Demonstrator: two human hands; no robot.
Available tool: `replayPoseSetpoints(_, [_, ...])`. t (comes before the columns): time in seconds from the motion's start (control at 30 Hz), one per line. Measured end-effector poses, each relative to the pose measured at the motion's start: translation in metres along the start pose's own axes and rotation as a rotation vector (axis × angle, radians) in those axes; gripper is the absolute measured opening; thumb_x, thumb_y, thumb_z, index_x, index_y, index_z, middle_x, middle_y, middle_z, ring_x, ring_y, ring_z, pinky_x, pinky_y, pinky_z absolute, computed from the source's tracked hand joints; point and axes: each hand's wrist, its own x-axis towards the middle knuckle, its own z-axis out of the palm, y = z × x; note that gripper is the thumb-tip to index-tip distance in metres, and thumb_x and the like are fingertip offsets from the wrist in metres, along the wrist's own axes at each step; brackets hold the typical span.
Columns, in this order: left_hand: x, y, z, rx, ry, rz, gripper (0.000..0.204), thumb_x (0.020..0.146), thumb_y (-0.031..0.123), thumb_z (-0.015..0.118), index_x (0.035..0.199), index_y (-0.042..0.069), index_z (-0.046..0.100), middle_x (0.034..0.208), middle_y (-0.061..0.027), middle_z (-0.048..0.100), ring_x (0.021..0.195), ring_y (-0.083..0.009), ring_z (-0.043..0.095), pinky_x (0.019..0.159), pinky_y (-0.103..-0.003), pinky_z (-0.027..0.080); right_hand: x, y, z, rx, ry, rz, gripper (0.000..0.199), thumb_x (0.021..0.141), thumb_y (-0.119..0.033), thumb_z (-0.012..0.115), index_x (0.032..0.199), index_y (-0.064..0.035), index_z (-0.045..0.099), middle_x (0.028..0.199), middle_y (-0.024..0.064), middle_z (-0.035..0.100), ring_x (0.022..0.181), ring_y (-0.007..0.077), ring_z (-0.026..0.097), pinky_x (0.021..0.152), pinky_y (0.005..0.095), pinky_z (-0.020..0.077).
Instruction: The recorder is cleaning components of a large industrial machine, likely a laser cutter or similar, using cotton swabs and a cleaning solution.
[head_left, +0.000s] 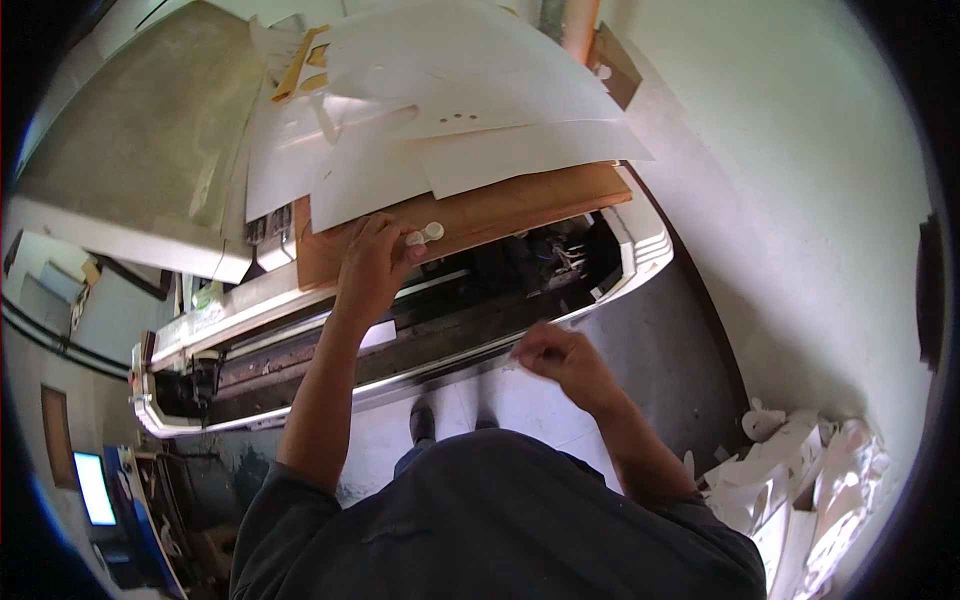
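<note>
My left hand (378,258) is raised over the brown board at the machine's far side. Its thumb and fingers pinch a small white piece with round, disc-like ends (432,232); I cannot make out its exact kind. My right hand (562,364) hovers near the front edge of the long open machine (470,366), apart from it. Its fingers are curled together, and whatever may be inside them is hidden. Beyond my left hand, large white sheets (470,60) lie over the brown board (480,215).
The machine's open trough shows dark parts and wiring (560,262). A large grey cover (140,130) stands at the far left. White scrap paper (790,480) is heaped at the lower right, below a pale wall (800,200). A lit screen (94,488) is at the lower left.
</note>
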Motion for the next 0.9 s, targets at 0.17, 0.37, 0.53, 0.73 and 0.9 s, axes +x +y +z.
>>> replayPoseSetpoints(0.17, [-0.069, 0.026, -0.036, 0.111, 0.037, -0.073, 0.033, 0.099, 0.026, 0.082, 0.122, 0.004, 0.075, 0.119, -0.0154, 0.073, 0.119, -0.0388, 0.066, 0.105, -0.050, 0.051, -0.028, 0.022, 0.009, -0.233, -0.657, 0.130, 0.017, 0.101, -0.017, 0.083, 0.116, -0.0118, 0.087, 0.110, 0.0026, 0.076, 0.106, 0.0155, 0.071, 0.089, 0.0329, 0.0546])
replayPoseSetpoints(0.37, [-0.173, 0.040, -0.067, 0.169, 0.091, -0.178, 0.031, 0.098, 0.024, 0.082, 0.122, 0.005, 0.075, 0.121, -0.0125, 0.075, 0.118, -0.0365, 0.068, 0.104, -0.048, 0.050, -0.011, 0.006, 0.030, -0.345, -0.854, -0.111, 0.019, 0.100, -0.012, 0.081, 0.118, -0.0129, 0.086, 0.114, 0.0074, 0.076, 0.107, 0.0249, 0.073, 0.096, 0.0390, 0.0574])
replayPoseSetpoints(0.53, [-0.253, 0.054, -0.087, 0.226, 0.138, -0.439, 0.030, 0.095, 0.020, 0.085, 0.120, 0.007, 0.075, 0.120, -0.0105, 0.075, 0.116, -0.0357, 0.068, 0.105, -0.048, 0.050, 0.013, -0.007, 0.067, -0.521, -1.121, -0.240, 0.024, 0.100, -0.010, 0.079, 0.124, -0.0149, 0.083, 0.119, 0.0080, 0.074, 0.115, 0.0298, 0.070, 0.099, 0.0435, 0.0572])
replayPoseSetpoints(0.73, [-0.327, 0.060, -0.113, 0.278, 0.246, -0.594, 0.030, 0.093, 0.018, 0.086, 0.119, 0.007, 0.076, 0.118, -0.0101, 0.076, 0.115, -0.0342, 0.068, 0.104, -0.047, 0.050, 0.027, -0.008, 0.125, -0.635, -1.261, -0.436, 0.024, 0.099, -0.009, 0.077, 0.122, -0.0133, 0.082, 0.114, 0.0093, 0.074, 0.112, 0.0310, 0.069, 0.099, 0.0472, 0.0543])
replayPoseSetpoints(0.9, [-0.381, 0.053, -0.145, 0.323, 0.306, -0.701, 0.030, 0.092, 0.016, 0.086, 0.119, 0.007, 0.076, 0.119, -0.0102, 0.076, 0.114, -0.0337, 0.068, 0.103, -0.046, 0.050, 0.028, -0.009, 0.190, -0.739, -1.396, -0.581, 0.020, 0.102, -0.013, 0.074, 0.121, -0.0119, 0.080, 0.109, 0.0094, 0.074, 0.107, 0.0308, 0.068, 0.100, 0.0466, 0.0504])
